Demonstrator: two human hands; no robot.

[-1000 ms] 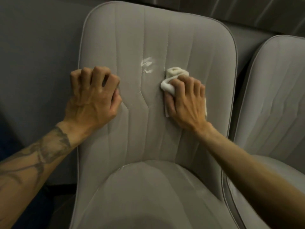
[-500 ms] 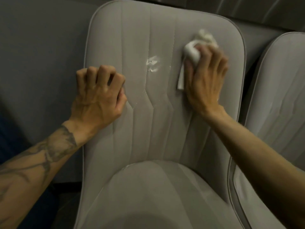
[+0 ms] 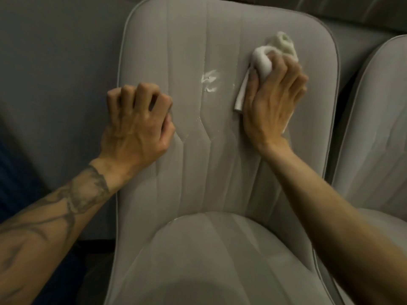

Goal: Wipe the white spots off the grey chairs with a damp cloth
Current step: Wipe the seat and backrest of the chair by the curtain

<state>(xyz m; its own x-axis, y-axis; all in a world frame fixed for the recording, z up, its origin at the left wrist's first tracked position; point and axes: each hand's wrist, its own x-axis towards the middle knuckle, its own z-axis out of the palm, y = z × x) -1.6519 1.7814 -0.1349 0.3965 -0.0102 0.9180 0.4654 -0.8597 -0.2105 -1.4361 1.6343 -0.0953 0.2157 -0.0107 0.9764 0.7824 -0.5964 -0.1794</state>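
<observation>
A grey padded chair (image 3: 198, 172) fills the middle of the view, its backrest facing me. White smears (image 3: 210, 81) mark the centre of the backrest. My right hand (image 3: 273, 100) presses a bunched white cloth (image 3: 263, 60) against the backrest, to the right of the smears and a little above them. My left hand (image 3: 138, 124) rests on the backrest's left edge with its fingers curled and nothing in it.
A second grey chair (image 3: 374, 128) stands close on the right, its backrest edge almost touching the first. A dark grey surface (image 3: 55, 84) lies behind and to the left of the chair.
My right hand has carried the cloth up and to the right across the backrest, from just below the smears to the upper right. My left hand has stayed in place.
</observation>
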